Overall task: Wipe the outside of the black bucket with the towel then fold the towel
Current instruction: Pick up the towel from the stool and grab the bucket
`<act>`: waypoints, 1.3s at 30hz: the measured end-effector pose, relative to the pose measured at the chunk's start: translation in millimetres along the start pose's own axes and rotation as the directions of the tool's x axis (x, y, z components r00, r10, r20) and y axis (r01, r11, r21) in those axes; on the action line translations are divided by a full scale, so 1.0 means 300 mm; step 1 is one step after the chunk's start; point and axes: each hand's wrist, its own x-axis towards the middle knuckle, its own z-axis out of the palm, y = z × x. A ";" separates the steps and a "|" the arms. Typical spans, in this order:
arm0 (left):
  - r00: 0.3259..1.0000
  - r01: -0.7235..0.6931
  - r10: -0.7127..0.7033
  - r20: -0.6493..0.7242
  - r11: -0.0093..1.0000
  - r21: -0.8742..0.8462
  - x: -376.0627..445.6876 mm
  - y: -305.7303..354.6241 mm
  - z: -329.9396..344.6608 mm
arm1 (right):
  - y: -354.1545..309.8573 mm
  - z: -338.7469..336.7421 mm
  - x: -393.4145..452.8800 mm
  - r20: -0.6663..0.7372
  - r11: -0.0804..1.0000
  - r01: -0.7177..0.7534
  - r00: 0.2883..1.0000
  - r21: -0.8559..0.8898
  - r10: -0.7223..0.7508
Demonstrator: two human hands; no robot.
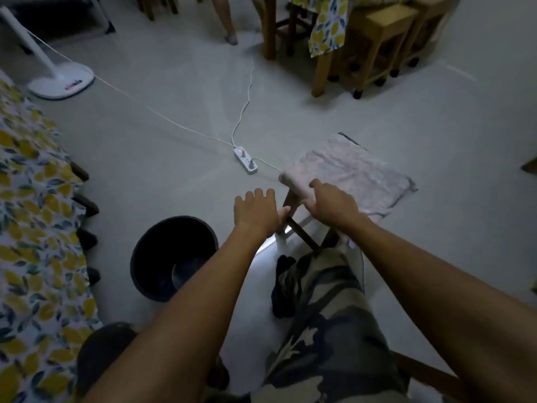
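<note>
The black bucket stands upright on the pale floor at lower left, beside my left forearm. A pale pink towel lies spread flat over a small wooden stool in front of my knee. My right hand lies on the towel's near left edge, fingers curled over it at the stool's corner. My left hand hovers just left of the stool with fingers apart and nothing in it, its thumb close to a stool leg. It is above and to the right of the bucket, not touching it.
A white power strip with cords lies on the floor beyond the stool. A white fan base stands far left. A lemon-print cloth covers furniture at left. Wooden stools and a table are at the back right, and a person's leg at the top.
</note>
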 end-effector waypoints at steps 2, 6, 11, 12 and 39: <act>0.999 -0.026 0.026 0.025 1.000 -0.008 0.032 0.050 0.016 | 0.071 -0.009 0.039 -0.009 0.996 -0.093 0.996 -0.008 0.093; 0.994 -0.052 0.055 0.094 0.998 -0.033 0.098 0.089 0.118 | 0.215 0.013 0.141 0.002 0.976 -0.216 0.976 0.003 0.216; 0.974 -0.001 -0.002 0.224 1.000 0.014 0.122 0.003 0.285 | 0.308 0.068 0.283 0.042 0.953 -0.301 0.952 -0.023 0.302; 0.966 0.016 -0.023 0.256 0.999 0.030 0.117 -0.021 0.314 | 0.313 0.069 0.299 0.044 0.951 -0.308 0.950 -0.035 0.310; 0.936 0.257 -0.264 0.231 0.964 0.063 -0.225 -0.398 0.273 | -0.200 -0.074 0.153 -0.169 0.944 0.138 0.982 0.299 -0.090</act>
